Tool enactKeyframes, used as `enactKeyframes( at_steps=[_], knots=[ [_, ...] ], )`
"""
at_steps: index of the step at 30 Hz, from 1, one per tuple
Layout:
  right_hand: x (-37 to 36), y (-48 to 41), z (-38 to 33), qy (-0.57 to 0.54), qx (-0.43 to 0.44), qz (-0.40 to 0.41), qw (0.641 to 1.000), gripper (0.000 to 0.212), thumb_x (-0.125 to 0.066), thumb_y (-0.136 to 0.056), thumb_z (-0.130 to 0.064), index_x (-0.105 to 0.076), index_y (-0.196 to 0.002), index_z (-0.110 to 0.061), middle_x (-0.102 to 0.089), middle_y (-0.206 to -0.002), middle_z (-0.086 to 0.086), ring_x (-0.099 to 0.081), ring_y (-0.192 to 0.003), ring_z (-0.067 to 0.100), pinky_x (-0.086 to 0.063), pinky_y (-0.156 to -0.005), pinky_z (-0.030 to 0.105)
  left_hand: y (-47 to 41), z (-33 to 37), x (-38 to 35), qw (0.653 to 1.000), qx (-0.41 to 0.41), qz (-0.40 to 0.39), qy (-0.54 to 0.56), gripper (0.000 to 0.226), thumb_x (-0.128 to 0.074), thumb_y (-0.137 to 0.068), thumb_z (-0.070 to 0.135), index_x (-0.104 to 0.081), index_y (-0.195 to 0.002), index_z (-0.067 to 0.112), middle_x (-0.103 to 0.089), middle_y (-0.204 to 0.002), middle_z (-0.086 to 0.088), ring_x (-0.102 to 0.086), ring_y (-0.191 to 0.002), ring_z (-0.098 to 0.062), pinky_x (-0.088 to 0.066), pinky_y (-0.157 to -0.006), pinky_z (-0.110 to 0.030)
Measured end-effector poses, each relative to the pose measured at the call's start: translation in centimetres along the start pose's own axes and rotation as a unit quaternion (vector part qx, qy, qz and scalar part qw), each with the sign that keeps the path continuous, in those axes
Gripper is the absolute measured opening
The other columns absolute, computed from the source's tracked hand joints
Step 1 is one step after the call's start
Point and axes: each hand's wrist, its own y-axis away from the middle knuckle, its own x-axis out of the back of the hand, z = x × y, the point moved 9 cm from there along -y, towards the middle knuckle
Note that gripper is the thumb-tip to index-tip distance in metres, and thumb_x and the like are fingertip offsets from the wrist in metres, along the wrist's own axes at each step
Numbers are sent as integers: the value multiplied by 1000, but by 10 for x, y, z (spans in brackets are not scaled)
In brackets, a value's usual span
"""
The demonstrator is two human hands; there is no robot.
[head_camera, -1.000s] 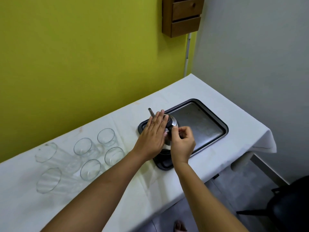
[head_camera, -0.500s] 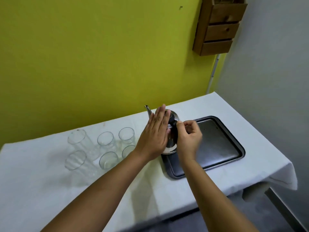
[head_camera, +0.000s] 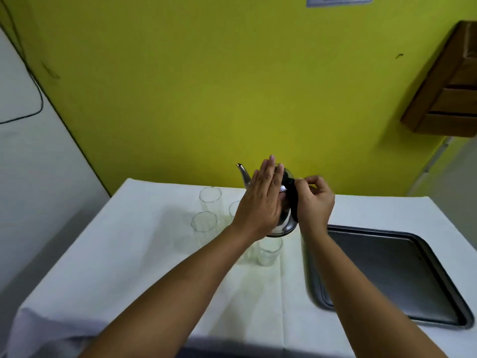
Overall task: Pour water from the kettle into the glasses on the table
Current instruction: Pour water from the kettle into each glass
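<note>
A: Head view, quick pass. The kettle (head_camera: 282, 223) is off the tray (head_camera: 402, 277) now. A second ago it sat on the tray's near-left corner; half a second ago it was just lifting from it. Now it hangs in the air above the glasses, spout (head_camera: 242, 173) aimed up and left.

B: Grip?

A: The right hand (head_camera: 313, 200) is closed round the black handle (head_camera: 293, 200), fingers curled, carrying the weight. The left hand (head_camera: 260, 205) is flat and open, palm pressed to the kettle's side and lid, fingers straight; it steadies, it does not clasp.

B: Glasses?

A: On the white tablecloth (head_camera: 144, 254), left of the tray. A tall glass (head_camera: 210, 201) at the back, another glass (head_camera: 204, 223) in front of it, a short glass (head_camera: 269, 250) right under the kettle's base. Others are partly hidden behind the left hand and forearm; count not clear.

B: Any water poured?

A: None visible. Glasses look empty, no stream at the spout. Judgement: transport is done, tilting comes next; the spout sits beyond the nearest glasses, so it likely needs lining up first.

B: Text, brands?

A: A sign (head_camera: 339, 0) at the top edge of the yellow wall (head_camera: 206, 86), cut off and blurred, unreadable. No markings seen on kettle or tray. A wooden drawer unit (head_camera: 449, 89) on the right, no labels.
</note>
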Motion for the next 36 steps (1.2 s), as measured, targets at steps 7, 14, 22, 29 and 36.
enactKeyframes(
  at_steps=[7, 14, 22, 29, 36],
  knots=[
    [-38, 6, 4, 24, -2, -51, 998, 14, -62, -71, -29, -56, -61, -22, -55, -55, 3, -45, -53, 17, -39, -57, 33, 14, -33, 13, 999, 44, 11, -1, 55, -28, -101, 26, -23, -146, -5, -15, -155, -25, -12, -145, -35, -14, -117, -45],
    [-61, 0, 2, 84, 23, -84, 993, 12, -60, -71, -28, -57, -61, -22, -50, -46, -7, -41, -48, 15, -36, -54, 33, 23, -55, 8, 996, 86, 19, 29, 56, -21, -102, 30, -17, -147, -5, -10, -156, -25, -7, -144, -34, -13, -117, -45],
    [-76, -10, -4, 177, 50, -115, 976, 16, -58, -72, -31, -58, -68, -15, -51, -41, -5, -40, -44, 18, -36, -53, 31, 28, -73, -8, 986, 143, 34, 82, 61, -44, -97, 11, -13, -149, -2, -2, -157, -21, -5, -146, -33, -20, -114, -51],
    [-88, -15, -11, 243, 68, -129, 959, 15, -58, -73, -31, -59, -66, -18, -61, -52, 8, -47, -47, 22, -40, -52, 32, 28, -81, -10, 979, 166, 40, 110, 59, -42, -99, 14, -14, -149, -2, -4, -157, -21, -7, -146, -32, -23, -114, -51],
    [-90, -16, -10, 265, 73, -118, 954, 15, -58, -74, -31, -60, -66, -18, -61, -51, 5, -48, -48, 21, -40, -52, 31, 29, -86, -14, 981, 158, 37, 106, 58, -33, -100, 26, -17, -149, -2, -6, -158, -20, -8, -146, -31, -19, -115, -49]
  ],
)
